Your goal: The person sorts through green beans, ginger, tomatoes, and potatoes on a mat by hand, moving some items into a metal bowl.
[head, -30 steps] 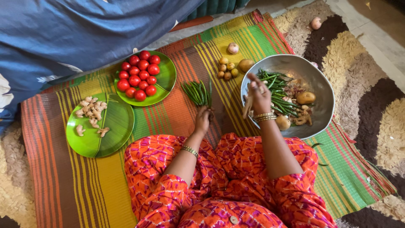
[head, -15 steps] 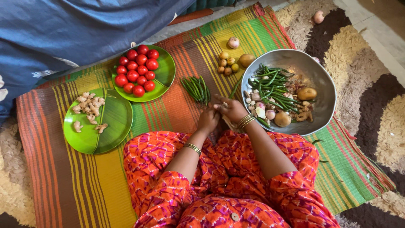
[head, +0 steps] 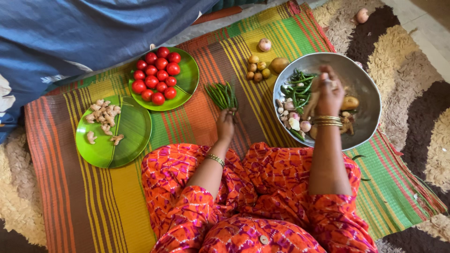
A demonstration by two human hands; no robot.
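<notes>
Left hand (head: 225, 125) rests closed on the stem ends of the sorted beans (head: 222, 95) on the mat (head: 197, 122). Right hand (head: 328, 91) hangs over the bowl (head: 368, 100), grip unclear. Tomatoes (head: 157, 75) and ginger (head: 104, 116) are plated; many beans remain in the bowl.

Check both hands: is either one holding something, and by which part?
The left hand grips the bunch of green beans on the mat by its near ends. The right hand is over the steel bowl; whether it holds anything cannot be told.
</notes>
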